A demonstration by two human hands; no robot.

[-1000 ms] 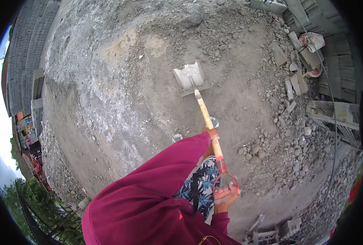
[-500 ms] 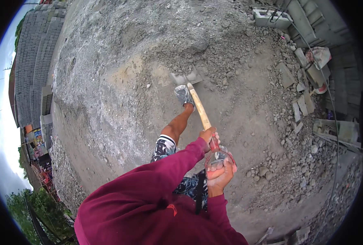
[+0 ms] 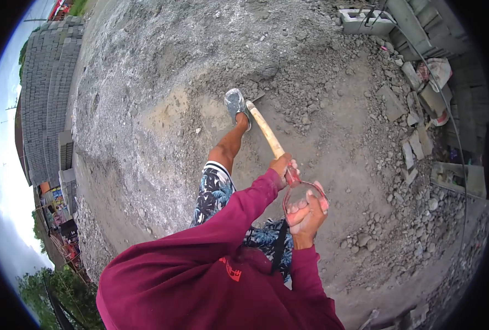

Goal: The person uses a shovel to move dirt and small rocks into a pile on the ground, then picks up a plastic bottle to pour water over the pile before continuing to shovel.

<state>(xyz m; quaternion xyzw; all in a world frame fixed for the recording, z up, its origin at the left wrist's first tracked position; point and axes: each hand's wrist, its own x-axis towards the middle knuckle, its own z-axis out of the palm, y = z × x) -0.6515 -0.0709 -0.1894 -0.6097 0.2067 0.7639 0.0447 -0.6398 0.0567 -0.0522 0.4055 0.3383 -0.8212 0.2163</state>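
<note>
I hold a shovel (image 3: 266, 132) with a pale wooden shaft and a red D-shaped handle. My left hand (image 3: 281, 167) is closed round the shaft just where the red part begins. Nearer to me, my right hand (image 3: 309, 215) is wrapped round the crossbar of the D-handle. The shaft runs away from me to the foot of a heap of grey gravel (image 3: 310, 74). Only a small edge of the metal blade (image 3: 260, 95) shows there; gravel and my foot hide the rest. My left shoe (image 3: 235, 103), grey with dust, is right beside the blade's socket.
A hollow concrete block (image 3: 365, 23) lies at the far right. Broken slabs (image 3: 392, 103) and a crumpled sack (image 3: 438, 71) line the right side by a wall, with a cable (image 3: 448, 102) hanging there. Stacked blocks (image 3: 49, 99) stand at the left. Loose stones (image 3: 364, 240) are scattered nearby.
My left foot has stepped forward to the blade. The blade has sunk from view into the gravel, and both hands have shifted slightly right with the handle.
</note>
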